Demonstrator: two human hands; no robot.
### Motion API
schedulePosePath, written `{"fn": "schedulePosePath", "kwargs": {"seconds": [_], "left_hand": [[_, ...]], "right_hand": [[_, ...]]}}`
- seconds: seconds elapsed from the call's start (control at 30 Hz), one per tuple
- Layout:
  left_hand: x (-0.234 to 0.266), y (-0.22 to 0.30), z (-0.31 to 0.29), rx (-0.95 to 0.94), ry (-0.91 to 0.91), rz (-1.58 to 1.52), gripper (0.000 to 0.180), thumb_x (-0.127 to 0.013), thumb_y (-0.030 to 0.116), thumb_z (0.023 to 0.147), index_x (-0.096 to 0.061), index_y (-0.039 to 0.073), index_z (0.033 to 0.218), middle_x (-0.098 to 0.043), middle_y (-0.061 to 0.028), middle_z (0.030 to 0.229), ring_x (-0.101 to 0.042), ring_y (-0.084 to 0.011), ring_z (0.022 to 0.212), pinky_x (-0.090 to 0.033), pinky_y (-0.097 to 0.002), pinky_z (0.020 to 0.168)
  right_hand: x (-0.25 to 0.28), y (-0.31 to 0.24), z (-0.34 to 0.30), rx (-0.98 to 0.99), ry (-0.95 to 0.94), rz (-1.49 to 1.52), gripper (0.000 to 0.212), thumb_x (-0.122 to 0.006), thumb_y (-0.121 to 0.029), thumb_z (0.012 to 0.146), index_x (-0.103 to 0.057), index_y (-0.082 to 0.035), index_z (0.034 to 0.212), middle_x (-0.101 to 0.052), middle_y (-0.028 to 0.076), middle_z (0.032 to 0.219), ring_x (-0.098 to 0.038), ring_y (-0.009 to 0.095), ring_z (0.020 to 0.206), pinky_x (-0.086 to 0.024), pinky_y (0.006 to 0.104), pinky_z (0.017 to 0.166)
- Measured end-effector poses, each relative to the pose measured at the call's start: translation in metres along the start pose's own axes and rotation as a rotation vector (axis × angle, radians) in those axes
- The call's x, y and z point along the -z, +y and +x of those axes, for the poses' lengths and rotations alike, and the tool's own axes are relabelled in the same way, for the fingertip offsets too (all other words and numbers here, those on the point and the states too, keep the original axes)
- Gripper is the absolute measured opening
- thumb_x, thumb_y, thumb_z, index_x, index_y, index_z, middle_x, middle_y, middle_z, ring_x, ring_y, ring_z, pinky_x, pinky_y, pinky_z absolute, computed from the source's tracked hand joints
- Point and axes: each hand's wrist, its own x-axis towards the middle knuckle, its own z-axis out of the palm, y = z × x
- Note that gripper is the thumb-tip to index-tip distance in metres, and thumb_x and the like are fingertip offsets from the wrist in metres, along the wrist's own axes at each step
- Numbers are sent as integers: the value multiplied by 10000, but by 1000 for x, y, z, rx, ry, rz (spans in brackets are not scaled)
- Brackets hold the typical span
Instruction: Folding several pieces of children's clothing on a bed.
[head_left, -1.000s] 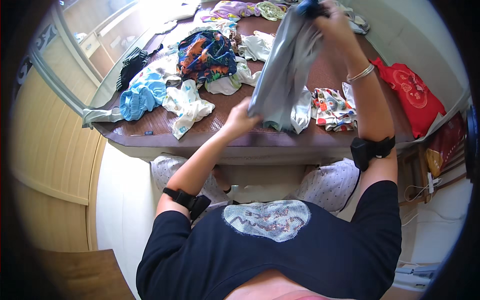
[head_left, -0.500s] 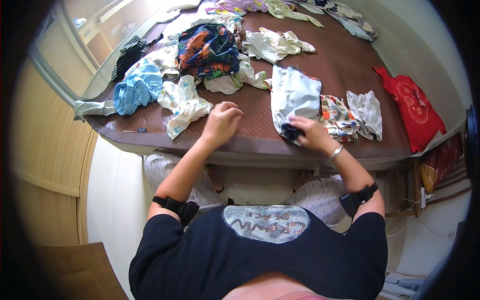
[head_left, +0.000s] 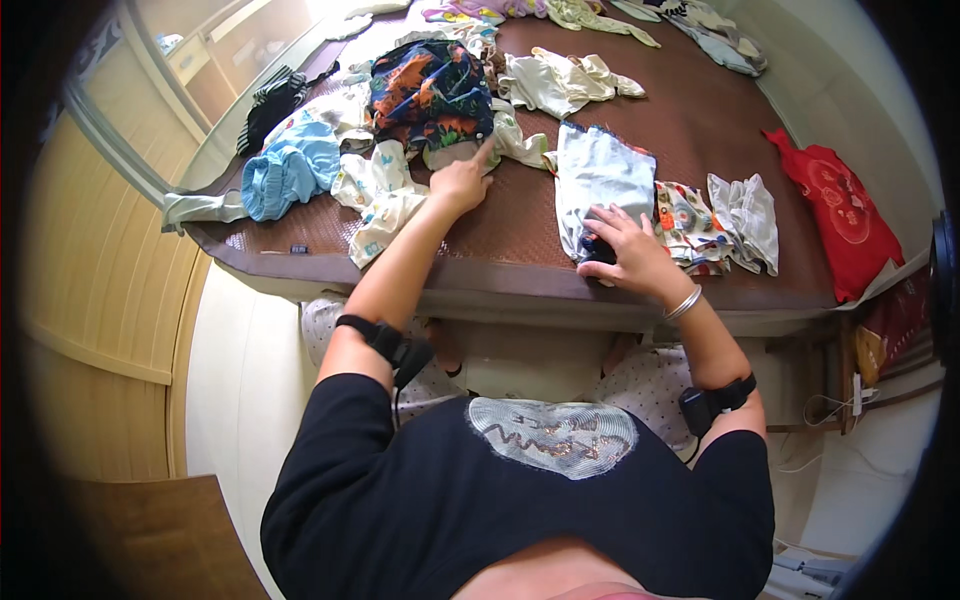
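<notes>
The right hand [head_left: 640,253] rests palm down with fingers spread on the near end of the pale blue garment [head_left: 605,172], over a dark bunched part [head_left: 592,246] at that end; it lies on the cloth rather than clenching it, though what is under the palm is hidden. That garment lies on the bed [head_left: 690,120], right of the middle and close to the near edge. Its long axis runs from the near edge toward the far one, leaning a little to the left at the far end, so most of its length stretches beyond the right fingertips. The left hand [head_left: 460,188] is well apart from it, to the left, with the index finger stretched toward the far edge and a gap between finger and thumb; it grips nothing that shows. The fingertip is at the near right corner of the dark print garment [head_left: 430,95], with a pale green cloth [head_left: 458,156] just under its near side; whether it touches either cannot be told. The dark print garment lies beyond the left hand and slightly to its left, making that hand clearly the nearer one. Close by the left wrist is the white print top [head_left: 385,200]; just right of the pale blue garment lies a spotted garment [head_left: 685,222].
</notes>
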Motion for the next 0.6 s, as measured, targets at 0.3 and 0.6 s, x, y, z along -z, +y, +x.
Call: {"fn": "schedulePosePath", "kwargs": {"seconds": [0.3, 0.6], "left_hand": [[55, 19, -55, -501, 503, -503, 284, -699, 182, 705, -486, -3, 674, -537, -133, 747, -535, -269, 688, -436, -350, 619], [176, 16, -150, -506, 501, -1307, 249, -584, -118, 731, -483, 28, 904, -523, -25, 879, -533, -79, 836, -458, -217, 732]], "right_hand": [[4, -26, 6, 106, 520, 242, 492, -656, -181, 770, -471, -31, 1200, -468, 164, 1240, -384, 365, 1203, -306, 435, 998], [-5, -86, 37, 381, 134, 813, 316, -650, -160, 791, -573, 12, 1045, -633, 137, 864, -616, 214, 794, -478, 318, 731]]}}
